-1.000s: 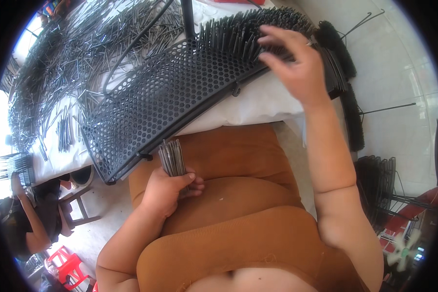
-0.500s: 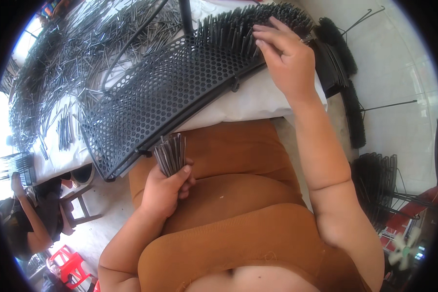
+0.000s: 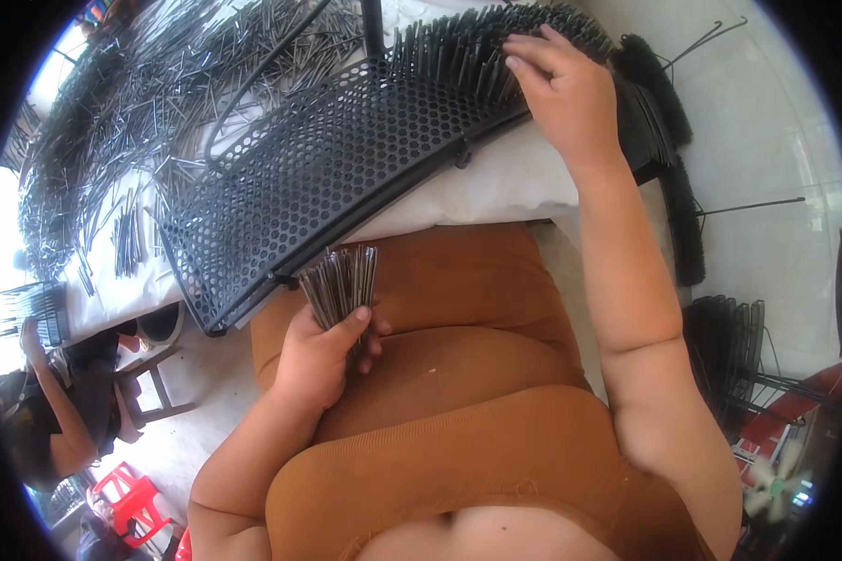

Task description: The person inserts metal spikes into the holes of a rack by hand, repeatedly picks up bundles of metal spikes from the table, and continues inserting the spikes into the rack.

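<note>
My left hand [image 3: 323, 365] is closed round a bundle of thin dark rods [image 3: 340, 288], held upright above my lap with the tops fanned out. In front of me a black perforated panel [image 3: 318, 173] with honeycomb holes lies slanted along the table edge. Dark rods [image 3: 454, 61] stand packed together at its far right part. My right hand [image 3: 575, 107] reaches over that end, thumb and forefinger brought near each other at the tops of the standing rods. Whatever is between those fingertips is too small to make out.
Loose dark rods [image 3: 122, 122] lie heaped on the white-covered table [image 3: 496, 182]. Black brush-like pieces [image 3: 688, 224] and racks [image 3: 720, 337] stand at the right by the tiled floor. Another person's arm [image 3: 61, 411], a wooden stool [image 3: 150, 383] and a red plastic stool [image 3: 136, 505] are at the left.
My right hand has shifted slightly right and up, its thumb and forefinger drawing closer together. The rods in my left hand have tilted a little and spread wider at the top.
</note>
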A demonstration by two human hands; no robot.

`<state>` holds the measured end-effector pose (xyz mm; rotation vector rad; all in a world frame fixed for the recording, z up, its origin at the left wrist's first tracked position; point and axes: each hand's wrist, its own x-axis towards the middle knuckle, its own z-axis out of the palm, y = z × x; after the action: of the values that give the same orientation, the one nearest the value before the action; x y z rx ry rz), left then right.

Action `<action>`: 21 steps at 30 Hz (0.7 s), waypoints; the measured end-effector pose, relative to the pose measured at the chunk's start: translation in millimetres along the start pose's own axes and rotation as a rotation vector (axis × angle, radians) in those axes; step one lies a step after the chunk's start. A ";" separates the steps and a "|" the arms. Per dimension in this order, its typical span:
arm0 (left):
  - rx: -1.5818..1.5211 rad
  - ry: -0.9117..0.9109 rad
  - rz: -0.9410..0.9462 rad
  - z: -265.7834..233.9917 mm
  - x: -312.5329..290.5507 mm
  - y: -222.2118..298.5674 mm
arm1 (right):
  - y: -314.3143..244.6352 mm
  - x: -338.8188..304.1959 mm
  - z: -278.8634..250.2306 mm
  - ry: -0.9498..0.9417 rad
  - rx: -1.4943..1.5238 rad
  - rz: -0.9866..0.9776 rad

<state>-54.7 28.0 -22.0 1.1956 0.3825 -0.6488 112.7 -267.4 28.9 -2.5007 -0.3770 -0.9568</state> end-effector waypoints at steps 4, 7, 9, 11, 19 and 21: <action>-0.004 0.007 0.019 0.4 1.0 1.2 | -7.1 -14.6 2.1 0.208 0.050 -0.156; -0.018 0.023 0.053 -0.1 -2.0 1.8 | -68.8 -43.8 -4.1 -0.068 0.595 0.385; -0.013 0.033 0.076 3.1 -5.5 4.5 | -96.4 -64.0 -4.6 -0.531 0.795 0.391; -0.070 -0.030 0.092 9.2 -5.5 8.5 | -117.7 -86.6 2.3 -0.753 0.965 0.482; -0.147 -0.003 -0.027 5.3 -5.8 6.1 | -135.9 -97.9 21.1 -0.820 1.330 0.806; -0.191 0.004 -0.054 2.0 -5.7 5.2 | -138.4 -99.0 23.6 -0.734 1.326 0.759</action>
<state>-55.8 28.8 -14.1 1.0081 0.4709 -0.6416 -0.4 -145.2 -13.2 -1.3752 -0.1312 0.4757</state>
